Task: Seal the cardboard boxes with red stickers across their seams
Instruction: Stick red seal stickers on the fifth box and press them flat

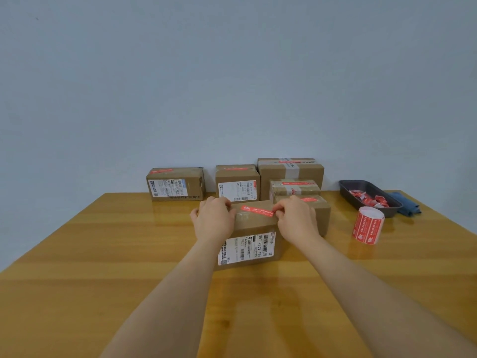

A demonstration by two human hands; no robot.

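Observation:
A cardboard box (254, 228) with a white shipping label on its front stands in the middle of the wooden table. A red sticker (256, 211) lies across its top. My left hand (213, 220) grips the box's top left corner, fingers curled over the edge. My right hand (296, 219) pinches the sticker's right end between thumb and fingers. A roll of red stickers (367, 226) stands to the right of the box.
Several cardboard boxes with red stickers on top stand behind: one at the left (175, 184), one in the middle (237, 182), a tall one (290, 170), two small ones (294, 187). A black tray (348, 195) holds red scraps; a blue cloth (405, 206) lies beside it.

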